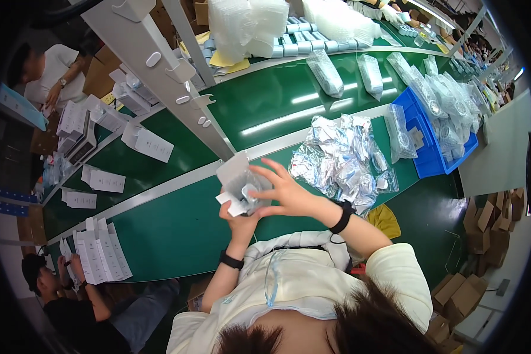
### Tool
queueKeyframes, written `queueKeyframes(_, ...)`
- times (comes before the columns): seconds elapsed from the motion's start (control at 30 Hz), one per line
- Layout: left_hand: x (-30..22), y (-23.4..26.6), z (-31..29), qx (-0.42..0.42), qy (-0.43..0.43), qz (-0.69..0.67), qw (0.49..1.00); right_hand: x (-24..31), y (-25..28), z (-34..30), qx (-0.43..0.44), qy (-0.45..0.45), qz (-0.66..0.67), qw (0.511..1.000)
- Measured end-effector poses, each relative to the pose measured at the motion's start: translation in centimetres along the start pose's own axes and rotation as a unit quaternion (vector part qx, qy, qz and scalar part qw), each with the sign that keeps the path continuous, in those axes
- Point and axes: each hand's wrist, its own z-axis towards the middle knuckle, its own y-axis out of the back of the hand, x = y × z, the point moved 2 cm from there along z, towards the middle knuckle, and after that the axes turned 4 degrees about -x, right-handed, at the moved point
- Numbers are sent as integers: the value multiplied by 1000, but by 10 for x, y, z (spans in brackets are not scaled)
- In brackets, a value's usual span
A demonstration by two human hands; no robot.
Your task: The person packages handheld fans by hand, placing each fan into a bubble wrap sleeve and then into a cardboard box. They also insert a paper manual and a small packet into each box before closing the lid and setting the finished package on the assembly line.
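The left hand point(240, 226) grasps the white carton point(234, 203) from below; the right hand point(292, 197) is at its mouth, grip not clear. The wrapped content point(237, 186) should enter straight, eleven-o'clock flap point(233, 168) kept free.

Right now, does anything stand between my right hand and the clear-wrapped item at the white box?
Nothing visible does: your right hand is at the clear-wrapped item. The white box, held by your left hand, has its raised flap on the far side.

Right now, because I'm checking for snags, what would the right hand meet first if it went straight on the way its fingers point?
Probably the clear-wrapped item at the open white box, just ahead of the right hand; depth and exact contact are unclear.
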Motion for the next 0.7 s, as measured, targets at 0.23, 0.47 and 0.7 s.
queueKeyframes(0.23,-21,59,-2,77,104,1,992,-184,35,-29,18,-305,-352,885)
queueKeyframes(0.47,-73,54,43,130,33,220,966,-252,26,-86,70,-351,-276,892)
queueKeyframes(0.7,-73,53,52,145,62,254,954,-60,55,2,-255,-217,210,919)
